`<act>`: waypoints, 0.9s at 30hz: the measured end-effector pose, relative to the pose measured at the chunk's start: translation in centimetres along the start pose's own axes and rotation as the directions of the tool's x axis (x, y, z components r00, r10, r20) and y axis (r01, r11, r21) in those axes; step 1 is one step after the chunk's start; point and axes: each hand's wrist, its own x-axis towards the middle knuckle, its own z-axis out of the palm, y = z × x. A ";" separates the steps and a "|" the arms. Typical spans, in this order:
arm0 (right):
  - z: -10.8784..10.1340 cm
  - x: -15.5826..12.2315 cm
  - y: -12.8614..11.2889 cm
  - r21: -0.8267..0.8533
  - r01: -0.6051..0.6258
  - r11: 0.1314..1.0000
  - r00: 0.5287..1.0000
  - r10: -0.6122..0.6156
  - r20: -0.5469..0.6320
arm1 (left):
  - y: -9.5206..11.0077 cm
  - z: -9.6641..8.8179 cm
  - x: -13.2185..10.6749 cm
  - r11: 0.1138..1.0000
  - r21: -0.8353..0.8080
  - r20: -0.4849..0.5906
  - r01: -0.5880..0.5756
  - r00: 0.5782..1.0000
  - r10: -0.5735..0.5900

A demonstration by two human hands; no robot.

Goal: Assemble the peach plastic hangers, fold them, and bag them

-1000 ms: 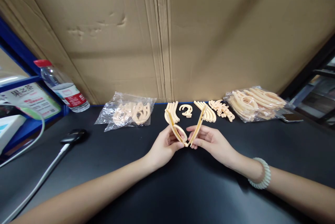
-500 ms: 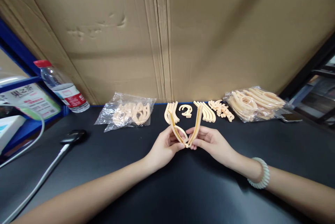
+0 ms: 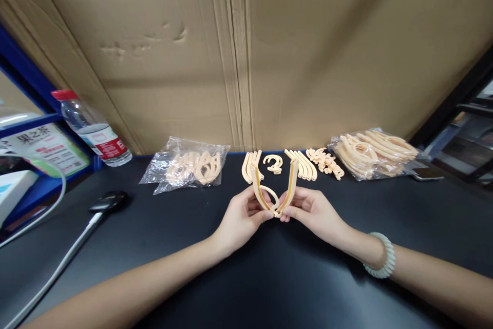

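A beige plastic folding clothes hanger [image 3: 291,185] is held over the table between both hands. Its two curved arms point up and away in a V, with their lower ends meeting at the joint, and a curved hook piece loops beside the left arm. My left hand [image 3: 244,216] is closed on the left arm near the joint, thumb in front. My right hand [image 3: 310,211] pinches the right arm close to its lower end. Behind the hands lie loose left arms [image 3: 248,165], hooks [image 3: 274,162], right arms [image 3: 306,167] and small beige pieces [image 3: 327,162].
Clear bags of beige parts lie at left [image 3: 192,165] and right [image 3: 373,152], with a phone [image 3: 427,173] beside the right one. A bottle [image 3: 96,131] leans at far left, near a black device [image 3: 108,200] with a white cable. Cardboard [image 3: 173,72] walls the back.
The hanger's two arms have tilted slightly, their upper ends now a little lower and further right. Both hands keep their hold in nearly the same place.
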 end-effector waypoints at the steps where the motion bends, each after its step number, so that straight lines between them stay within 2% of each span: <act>1: 0.0 0.0 0.0 0.003 -0.001 1.000 1.000 0.001 -0.002 | 0.0 0.1 0.0 1.000 0.004 -0.007 0.003 1.000 -0.003; 12: 0.4 0.1 -0.4 0.015 -0.035 0.999 0.997 0.036 -0.066 | 0.0 -0.1 0.2 1.000 -0.005 -0.040 0.026 0.999 -0.027; 18: 0.1 0.3 -0.5 0.083 -0.082 0.993 0.993 0.089 -0.079 | 0.2 -0.1 0.1 0.998 -0.049 -0.126 0.041 0.991 -0.047; 20: -0.8 0.5 -1.1 0.098 -0.093 0.991 0.994 0.098 -0.046 | 0.3 -0.1 0.0 0.996 -0.070 -0.149 0.047 0.987 -0.057; 23: -3.4 0.8 -2.6 0.036 -0.138 0.990 0.985 0.134 0.105 | 0.5 -0.2 0.1 0.996 -0.072 -0.182 0.048 0.982 -0.060; 25: -5.4 1.0 -3.8 -0.100 -0.132 0.986 0.969 0.150 0.197 | 0.6 -0.3 0.2 0.997 -0.067 -0.197 0.046 0.979 -0.059; 27: -7.2 1.0 -4.9 -0.266 -0.083 0.960 0.960 0.149 0.236 | 0.6 -0.4 0.4 0.996 -0.069 -0.212 0.050 0.975 -0.064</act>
